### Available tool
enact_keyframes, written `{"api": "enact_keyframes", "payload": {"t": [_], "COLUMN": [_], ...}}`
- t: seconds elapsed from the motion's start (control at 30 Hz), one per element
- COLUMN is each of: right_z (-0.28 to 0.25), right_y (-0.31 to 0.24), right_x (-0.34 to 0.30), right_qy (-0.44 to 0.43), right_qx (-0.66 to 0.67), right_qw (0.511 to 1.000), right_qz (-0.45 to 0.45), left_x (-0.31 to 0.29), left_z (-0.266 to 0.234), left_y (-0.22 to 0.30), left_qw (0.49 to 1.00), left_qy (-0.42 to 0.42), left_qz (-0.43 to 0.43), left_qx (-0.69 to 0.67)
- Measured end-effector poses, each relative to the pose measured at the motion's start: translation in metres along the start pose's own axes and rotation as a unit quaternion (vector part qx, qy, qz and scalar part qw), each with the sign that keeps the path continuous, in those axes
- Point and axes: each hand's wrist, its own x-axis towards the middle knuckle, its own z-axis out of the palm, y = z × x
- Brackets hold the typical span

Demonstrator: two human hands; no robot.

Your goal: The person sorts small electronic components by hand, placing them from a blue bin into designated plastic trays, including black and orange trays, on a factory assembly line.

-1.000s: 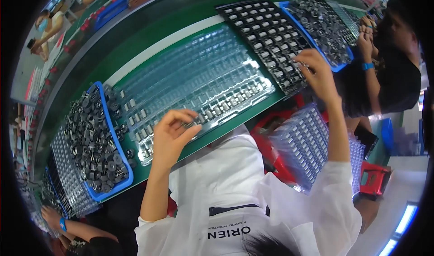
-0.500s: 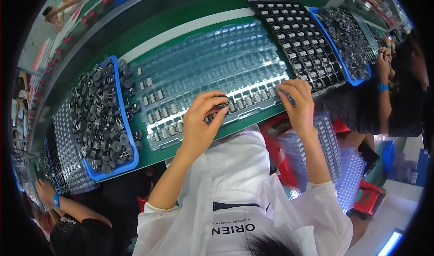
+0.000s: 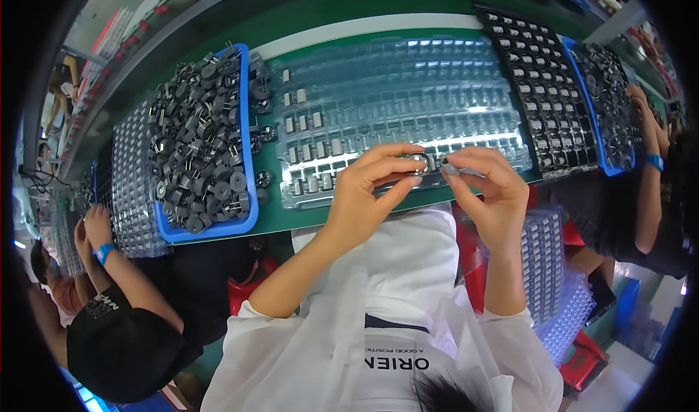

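Over the near edge of a clear plastic tray (image 3: 397,106), my two hands meet closely. My left hand (image 3: 368,193) pinches a small round dark part with a shiny metal face (image 3: 420,164) between thumb and fingers. Beside it, my right hand (image 3: 499,190) has thumb and forefinger closed on a small grey piece (image 3: 450,169), partly covered by the fingertips. Small silver-grey blocks (image 3: 313,184) sit in the tray's left pockets and along its near row, part of which my hands hide.
Left of the tray stands a blue bin (image 3: 247,150) heaped with grey round parts with metal pins (image 3: 207,128). A black tray (image 3: 553,106) of silver pieces lies right, then another blue bin (image 3: 615,168). Co-workers' arms (image 3: 138,284) show at both sides. Stacked clear trays (image 3: 542,266) stand below right.
My right hand has come from the tray's right end toward my left hand, now with a small grey piece in its fingers. The view has shifted, so the bench appears further right.
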Motion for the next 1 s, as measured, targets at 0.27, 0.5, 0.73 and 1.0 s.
{"api": "enact_keyframes", "payload": {"t": [0.27, 0.5, 0.73, 1.0], "right_z": [0.005, 0.011, 0.015, 0.025], "right_y": [-0.004, -0.004, -0.006, -0.01], "right_x": [-0.003, 0.002, 0.003, 0.001], "right_qy": [-0.021, -0.047, -0.052, -0.111], "right_qx": [-0.047, -0.181, -0.227, -0.253], "right_qw": [0.997, 0.96, 0.944, 0.937], "right_qz": [-0.05, -0.207, -0.233, -0.212], "left_x": [-0.012, -0.011, -0.012, -0.018], "left_z": [-0.009, -0.008, -0.01, -0.014], "left_y": [0.007, 0.007, 0.008, 0.002], "left_qw": [0.998, 0.992, 0.989, 1.0], "left_qy": [0.008, 0.021, 0.022, -0.003], "left_qz": [0.038, 0.078, 0.093, 0.028], "left_qx": [0.057, 0.1, 0.111, 0.014]}}
